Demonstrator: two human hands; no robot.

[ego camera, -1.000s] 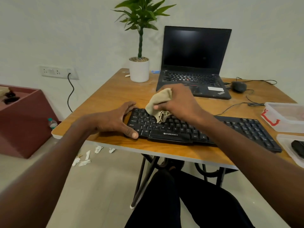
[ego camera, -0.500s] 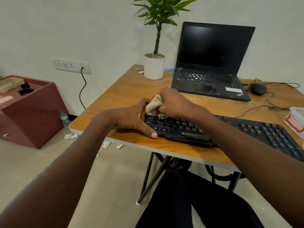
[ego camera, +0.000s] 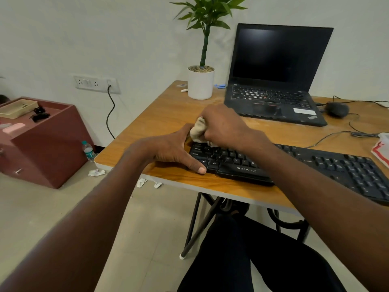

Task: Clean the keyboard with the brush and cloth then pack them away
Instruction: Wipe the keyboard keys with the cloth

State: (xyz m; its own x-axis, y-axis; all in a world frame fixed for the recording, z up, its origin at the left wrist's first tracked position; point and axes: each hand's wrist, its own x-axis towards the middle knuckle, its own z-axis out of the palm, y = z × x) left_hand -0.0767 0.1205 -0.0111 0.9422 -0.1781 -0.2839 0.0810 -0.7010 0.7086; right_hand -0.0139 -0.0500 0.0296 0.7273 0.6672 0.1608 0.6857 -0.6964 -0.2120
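Right hand: the right hand (ego camera: 223,125) is closed round a bunched cloth (ego camera: 197,130), pressing it onto the top-left keys of the keyboard (ego camera: 294,163).
Left hand: the left hand (ego camera: 170,148) lies spread and flat, holding nothing; its thumb rests along the keyboard's front-left corner, fingers at the left end, bracing it on the table (ego camera: 168,114).
Change: a second ago the cloth sat further in, over the keys left of centre; it now reaches the far left corner, close against the left hand's fingers. The left hand has kept its brace.
Meaning: the wipe seems to have run to the left end of the board, so this pass looks nearly spent; the right-hand keys and number pad may yet need the cloth.
Brush: not identifiable in view.
Box: a clear box (ego camera: 382,148) with a red clasp shows at the right edge, likely where the tools go.
Stage: wiping in hand; packing away not begun.
Other: laptop (ego camera: 277,76), plant (ego camera: 201,83) and mouse (ego camera: 336,109) stand behind, apart from the work.
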